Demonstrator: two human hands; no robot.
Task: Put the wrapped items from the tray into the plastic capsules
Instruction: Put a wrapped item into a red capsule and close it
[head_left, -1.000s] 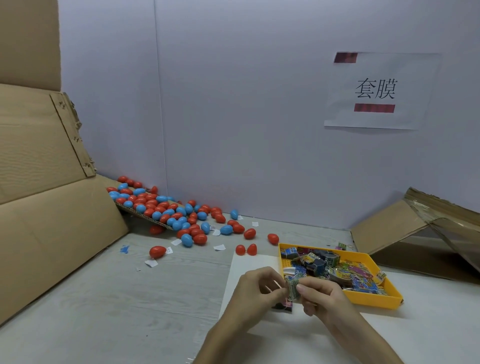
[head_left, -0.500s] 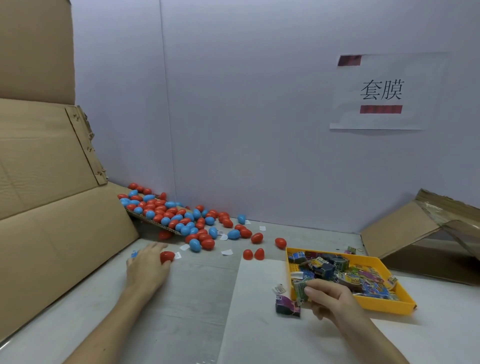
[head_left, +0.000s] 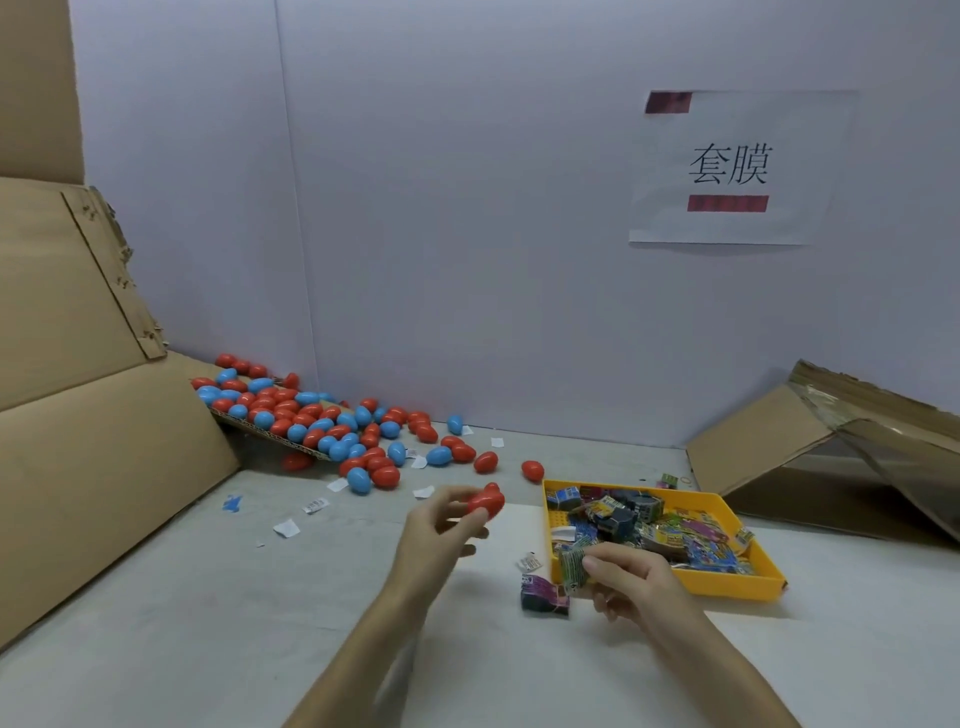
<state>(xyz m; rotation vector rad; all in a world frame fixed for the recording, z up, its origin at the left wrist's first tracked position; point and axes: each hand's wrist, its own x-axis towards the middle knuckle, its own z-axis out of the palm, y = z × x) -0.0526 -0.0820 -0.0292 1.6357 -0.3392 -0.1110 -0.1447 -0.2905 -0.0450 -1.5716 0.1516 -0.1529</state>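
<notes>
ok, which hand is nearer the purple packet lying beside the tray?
Right. The right hand, pinching a green wrapped item, is just right of the purple packet. The left hand, holding a red capsule, is farther off, up and left.

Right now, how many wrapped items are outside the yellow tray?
3: a green one pinched in the right hand, a dark purple one by the tray's near left corner, a small one behind its far edge. Others may be hidden.

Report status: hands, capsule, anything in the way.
Left hand holds red capsule. Right hand pinches green wrapped item by yellow tray. Nothing between them.
</notes>
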